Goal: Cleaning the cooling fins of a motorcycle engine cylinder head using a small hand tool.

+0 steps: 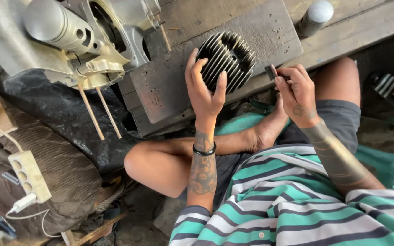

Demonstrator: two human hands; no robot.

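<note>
Up in the upper left of the frame sits a metal engine case (pixel 92 45) with a piston (pixel 53 23) sticking out and two thin rods (pixel 100 111) pointing down from it. A grey can (pixel 314 16) lies at the upper right, a white power strip (pixel 29 175) at the lower left, and a striped sandal (pixel 386 84) at the right edge. Everything rests on a worn wooden board (pixel 169 86) over rough planks, with black sheeting (pixel 64 118) beside it. At upper centre, the left hand (pixel 204 91) curls around a black finned cylinder (pixel 226 59), fingers spread over its fins. Just right of it, the right hand (pixel 297 93) pinches a small dark piece (pixel 270 72) between fingertips.
</note>
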